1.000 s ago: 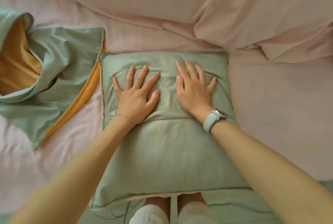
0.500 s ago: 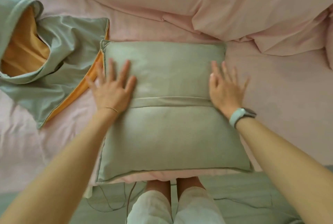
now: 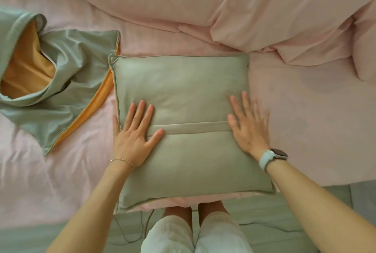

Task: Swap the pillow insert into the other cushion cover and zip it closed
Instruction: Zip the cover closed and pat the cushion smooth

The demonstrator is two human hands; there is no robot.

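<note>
The left hand (image 3: 134,136) lay flat on the left side of the sage-green cushion (image 3: 183,90), fingers straight and spread, the thumb reaching across the flap band (image 3: 191,127) that ran over the cushion's middle. A thin bracelet (image 3: 122,161) circled that wrist. The right hand (image 3: 247,126) was pressed open on the cushion's right side, fingers straight and fanned (their outlines blurred), its edge near the cushion's border. A pale-green smartwatch (image 3: 271,159) sat on the right wrist.

The cushion looked filled and plump, lying square on the pink bed sheet (image 3: 305,120), its near edge just overhanging the side of the bed above the person's knees in white trousers (image 3: 195,234). No zip pull could be made out on it.

To the left, just beside the cushion's upper-left corner, the other cushion cover (image 3: 67,69) lay limp and crumpled on the sheet, green outside with an orange lining showing at its gaping mouth. A rumpled pink duvet (image 3: 223,8) was heaped across the far side of the bed.
</note>
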